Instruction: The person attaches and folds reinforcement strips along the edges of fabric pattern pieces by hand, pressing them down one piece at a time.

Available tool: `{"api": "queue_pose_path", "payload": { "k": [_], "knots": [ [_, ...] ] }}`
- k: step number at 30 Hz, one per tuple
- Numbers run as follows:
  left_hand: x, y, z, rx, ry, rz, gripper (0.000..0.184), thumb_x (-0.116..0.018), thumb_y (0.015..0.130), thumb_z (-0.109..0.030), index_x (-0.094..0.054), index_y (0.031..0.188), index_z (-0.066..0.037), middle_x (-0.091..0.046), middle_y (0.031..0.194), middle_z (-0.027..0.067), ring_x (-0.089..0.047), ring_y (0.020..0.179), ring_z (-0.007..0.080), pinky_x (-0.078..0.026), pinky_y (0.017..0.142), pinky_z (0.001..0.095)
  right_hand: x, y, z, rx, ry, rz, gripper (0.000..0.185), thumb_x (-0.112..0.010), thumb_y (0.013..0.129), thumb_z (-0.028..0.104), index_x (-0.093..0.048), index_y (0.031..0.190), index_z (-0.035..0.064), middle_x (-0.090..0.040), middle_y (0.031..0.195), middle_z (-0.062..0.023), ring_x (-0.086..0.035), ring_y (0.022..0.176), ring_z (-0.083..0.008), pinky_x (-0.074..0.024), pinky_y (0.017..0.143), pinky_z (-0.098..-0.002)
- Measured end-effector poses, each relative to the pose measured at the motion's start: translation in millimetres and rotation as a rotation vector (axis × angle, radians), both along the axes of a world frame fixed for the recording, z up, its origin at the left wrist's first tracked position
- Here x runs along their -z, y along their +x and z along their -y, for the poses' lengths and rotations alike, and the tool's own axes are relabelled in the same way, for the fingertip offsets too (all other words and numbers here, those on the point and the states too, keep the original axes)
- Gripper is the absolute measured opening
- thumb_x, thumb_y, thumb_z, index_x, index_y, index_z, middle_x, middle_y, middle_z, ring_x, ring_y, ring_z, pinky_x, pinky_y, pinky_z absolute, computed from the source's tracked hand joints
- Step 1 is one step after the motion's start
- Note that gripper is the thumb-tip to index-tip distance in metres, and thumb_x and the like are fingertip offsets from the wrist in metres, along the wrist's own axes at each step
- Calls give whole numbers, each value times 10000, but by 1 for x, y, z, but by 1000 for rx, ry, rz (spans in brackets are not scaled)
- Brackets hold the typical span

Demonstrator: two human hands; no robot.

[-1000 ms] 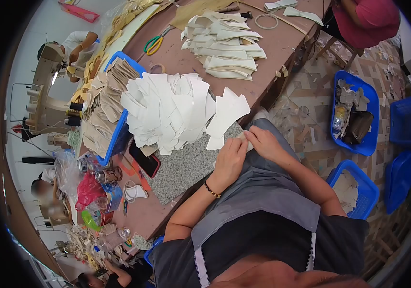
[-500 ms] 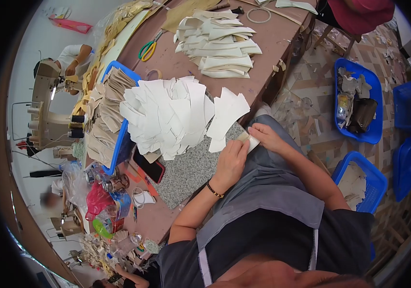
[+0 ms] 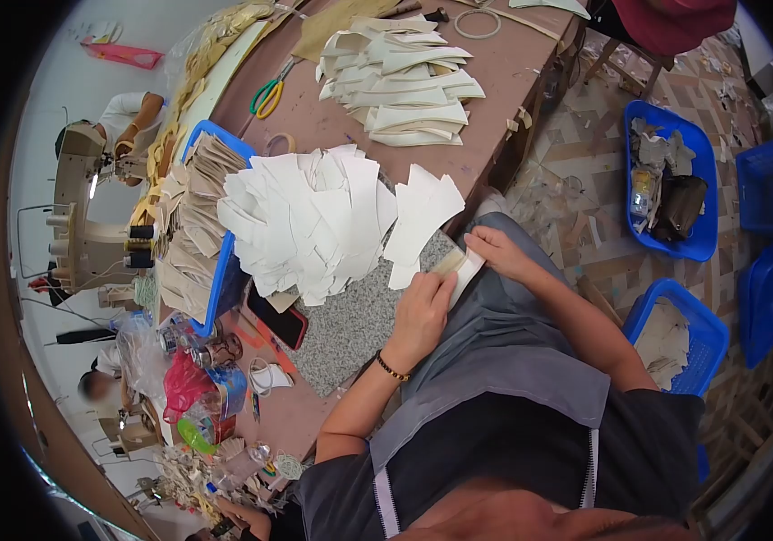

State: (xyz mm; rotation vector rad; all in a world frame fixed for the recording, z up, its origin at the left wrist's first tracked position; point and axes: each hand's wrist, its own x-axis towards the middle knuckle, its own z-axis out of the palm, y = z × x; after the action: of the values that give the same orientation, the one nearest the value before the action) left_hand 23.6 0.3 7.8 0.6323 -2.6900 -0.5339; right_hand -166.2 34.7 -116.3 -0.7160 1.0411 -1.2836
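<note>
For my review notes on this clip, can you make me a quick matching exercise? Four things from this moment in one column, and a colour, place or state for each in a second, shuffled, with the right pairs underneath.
Things
1. Scissors
2. Left hand
3. Phone
4. Pale strip

Descriptions
A. Dark face, red edge
B. Held by the left hand and right hand
C. Green and yellow handles
D. Beaded bracelet at the wrist

Right pairs: 1-C, 2-D, 3-A, 4-B
</note>
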Motion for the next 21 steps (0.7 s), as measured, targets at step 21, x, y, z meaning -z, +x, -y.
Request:
{"api": "queue_pose_path", "payload": {
  "k": [21],
  "knots": [
    [-2, -3, 8, -34, -29, 29, 427, -654, 731, 53, -636, 1142, -61, -588, 935, 120, -574, 822, 295, -482, 668, 384, 36, -10, 9, -3, 80, -71, 343, -515, 1014, 328, -496, 741, 122, -413, 640, 75, -356, 540, -37, -274, 482, -224]
  ]
}}
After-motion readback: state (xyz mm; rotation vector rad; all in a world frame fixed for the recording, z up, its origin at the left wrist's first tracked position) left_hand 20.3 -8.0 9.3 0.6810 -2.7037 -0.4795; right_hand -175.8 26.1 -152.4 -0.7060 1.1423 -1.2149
